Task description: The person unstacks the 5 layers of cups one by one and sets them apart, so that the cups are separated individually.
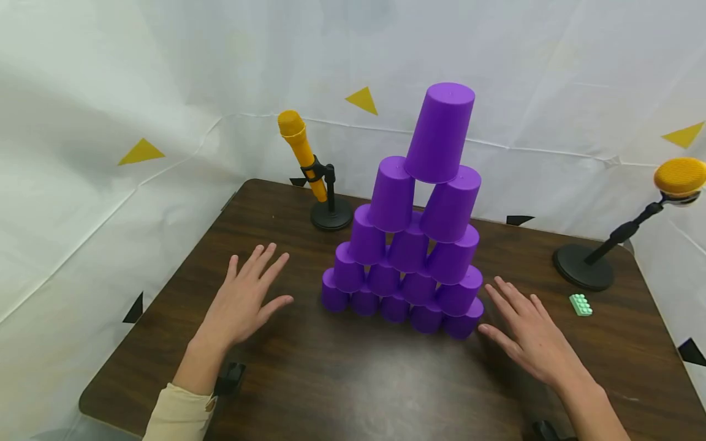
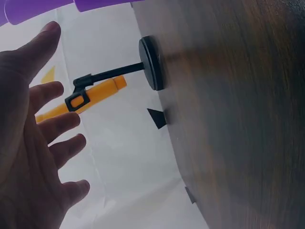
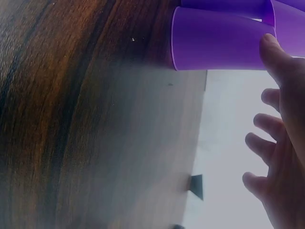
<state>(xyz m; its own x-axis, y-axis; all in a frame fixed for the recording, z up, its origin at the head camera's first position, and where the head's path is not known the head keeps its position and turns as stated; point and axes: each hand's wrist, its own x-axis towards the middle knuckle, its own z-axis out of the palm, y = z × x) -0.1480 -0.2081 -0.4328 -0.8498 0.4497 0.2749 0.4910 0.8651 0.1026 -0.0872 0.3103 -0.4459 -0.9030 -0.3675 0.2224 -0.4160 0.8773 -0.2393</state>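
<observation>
The cup pyramid [image 1: 410, 245] stands finished mid-table toward the far edge, left hand [image 1: 242, 303] and right hand [image 1: 529, 337] flanking it with fingers spread, holding nothing; any next touch likely needs gentleness.

The cups [image 1: 410, 245] were all a solid purple. The table [image 1: 358, 380] showed dark brown wood grain. Both microphones [image 1: 298, 153] were orange-yellow on black stands [image 1: 331, 215]. A small block [image 1: 581, 304] was mint green. The white backdrop [image 1: 110, 92] carried yellow triangles [image 1: 141, 152] and black ones.
</observation>
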